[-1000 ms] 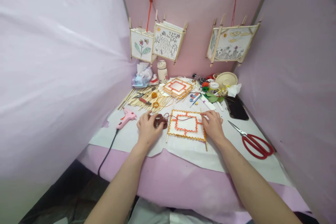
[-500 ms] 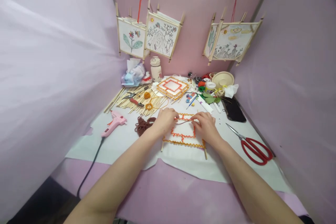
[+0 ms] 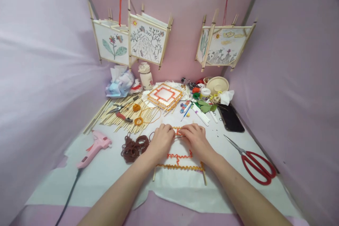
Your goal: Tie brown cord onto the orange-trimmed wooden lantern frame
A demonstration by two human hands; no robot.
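Observation:
A stick frame [image 3: 182, 167] trimmed with wavy orange and yellow yarn lies flat on the white paper in front of me. Over its upper part, my left hand [image 3: 164, 137] pinches a thin brown cord [image 3: 180, 136]. Close beside it, my right hand [image 3: 194, 136] is closed on the same cord, fingers bent near the frame's orange inner border. Parts of the frame are hidden beneath both hands. Just left of my left hand sits a tangled bundle of brown cord [image 3: 134, 148].
A pink glue gun [image 3: 95, 148] lies left, its cable trailing forward. Red-handled scissors [image 3: 254, 162] and a black phone [image 3: 231, 118] lie right. Pliers [image 3: 120, 113] rest on thin sticks [image 3: 148, 116]. Behind are a similar frame [image 3: 165, 96], a bottle [image 3: 145, 76] and hanging lanterns [image 3: 149, 39].
My hands have come closer together, the right one moving left along the cord, so the span between them is shorter. The camera view has tilted and shifted.

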